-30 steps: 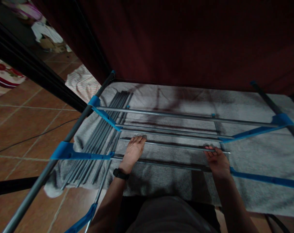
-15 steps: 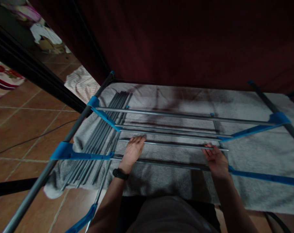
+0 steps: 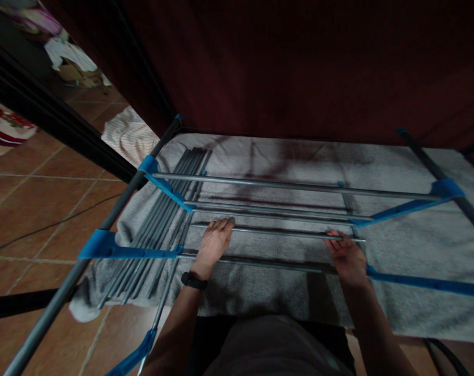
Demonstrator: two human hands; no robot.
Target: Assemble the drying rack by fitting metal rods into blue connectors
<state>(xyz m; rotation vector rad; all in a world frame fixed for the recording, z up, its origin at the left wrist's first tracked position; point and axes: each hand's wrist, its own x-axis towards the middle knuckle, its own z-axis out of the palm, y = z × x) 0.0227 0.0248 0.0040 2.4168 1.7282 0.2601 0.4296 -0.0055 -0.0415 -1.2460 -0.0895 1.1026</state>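
A thin grey metal tube (image 3: 278, 232) runs crosswise between my hands, its two ends sticking out past them. Near its left end, my left hand (image 3: 214, 239), with a dark band on the wrist, is closed over it. My right hand (image 3: 345, 253) holds it close to the right end, palm partly turned up and fingers curled beneath. Around both hands stands a frame of grey tubes with blue plastic brackets; one left bracket (image 3: 115, 248) and one right bracket (image 3: 428, 283) flank my hands. A fixed crossbar (image 3: 295, 186) spans the frame farther away.
Several loose grey tubes (image 3: 158, 214) lie side by side at the left on a grey blanket (image 3: 409, 250). A dark red curtain (image 3: 299, 68) hangs behind. Tiled floor (image 3: 45, 209) with a thin cable (image 3: 52, 223) and a striped cloth (image 3: 129, 136) is at the left.
Almost nothing differs. Both hands keep their hold on the tube, and the whole view has shifted very slightly.
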